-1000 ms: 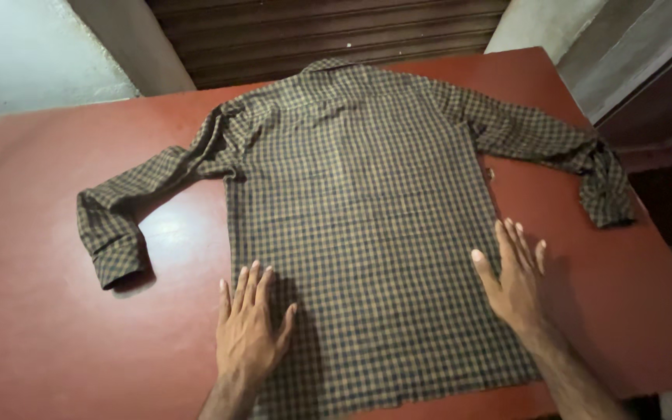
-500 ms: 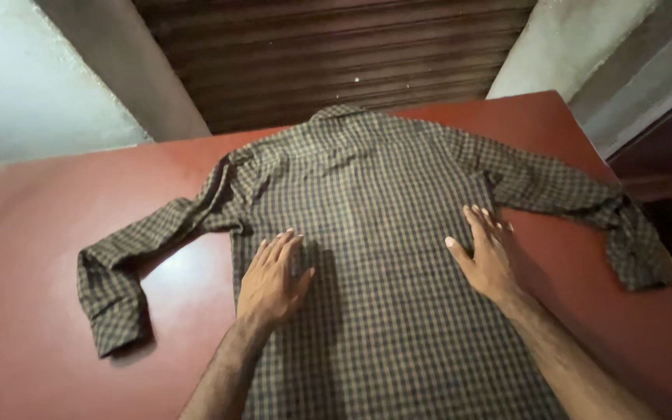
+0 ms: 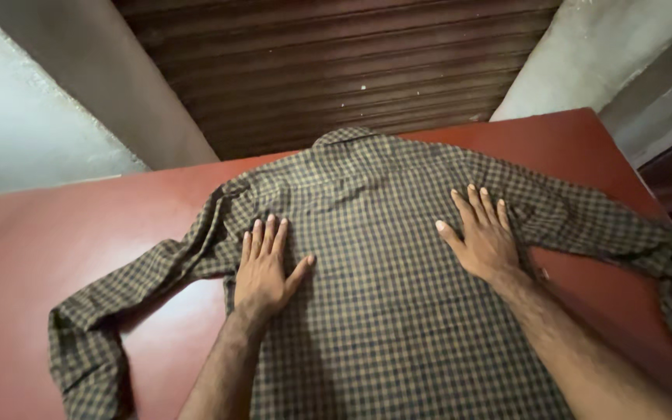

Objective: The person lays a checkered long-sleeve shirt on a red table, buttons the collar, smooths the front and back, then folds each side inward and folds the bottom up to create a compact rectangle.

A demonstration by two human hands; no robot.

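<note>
A brown and dark checked long-sleeved shirt (image 3: 375, 257) lies spread flat, back side up, on a red-brown table (image 3: 79, 233), collar toward the far edge. My left hand (image 3: 264, 268) rests flat on the shirt's left side near the armpit, fingers spread. My right hand (image 3: 482, 233) lies flat on the right side by the other armpit, fingers apart. Both sleeves stretch outward; the left cuff (image 3: 79, 365) hangs near the front left.
A dark ribbed shutter (image 3: 336, 70) stands behind the table's far edge, between pale walls (image 3: 33, 117). The right sleeve (image 3: 631, 241) reaches the table's right edge.
Both hands have slid up the shirt from the lower body to the chest level near the armpits. The camera has moved forward and tilted up.
</note>
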